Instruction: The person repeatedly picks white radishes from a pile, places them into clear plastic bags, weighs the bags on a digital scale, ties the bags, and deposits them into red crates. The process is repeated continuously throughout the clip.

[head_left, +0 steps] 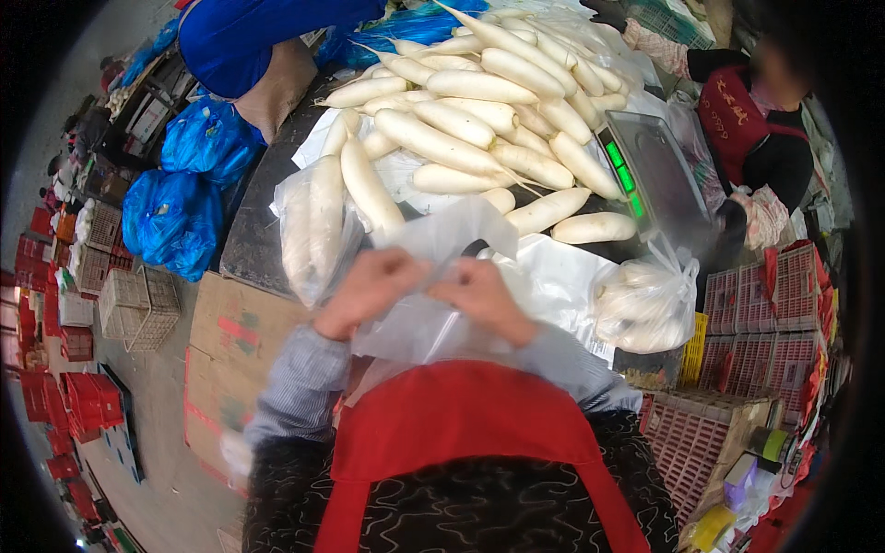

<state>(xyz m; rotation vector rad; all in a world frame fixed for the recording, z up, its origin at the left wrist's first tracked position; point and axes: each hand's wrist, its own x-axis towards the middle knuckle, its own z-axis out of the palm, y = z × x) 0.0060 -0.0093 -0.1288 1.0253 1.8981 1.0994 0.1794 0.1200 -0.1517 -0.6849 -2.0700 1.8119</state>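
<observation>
Between my two hands a thin clear plastic bag [461,226] is pinched near its edge, and its film hangs down toward my red apron. My left hand [373,288] has its fingers closed on the film, somewhat blurred. My right hand [484,293] grips it beside the left one, fingers bent in. Just beyond lies a large heap of white radishes [447,147] on the table. Left of my left hand sits a clear bag of radishes [313,221]. At the right, near the table's front edge, rests another filled, knotted bag of radishes [645,300].
A scale [659,175] with a green lit display stands right of the heap. Beyond it is a person in a dark red apron [728,120]. Blue plastic bags [175,221] and a cardboard box [226,350] are at left; red crates [765,323] stack up at right.
</observation>
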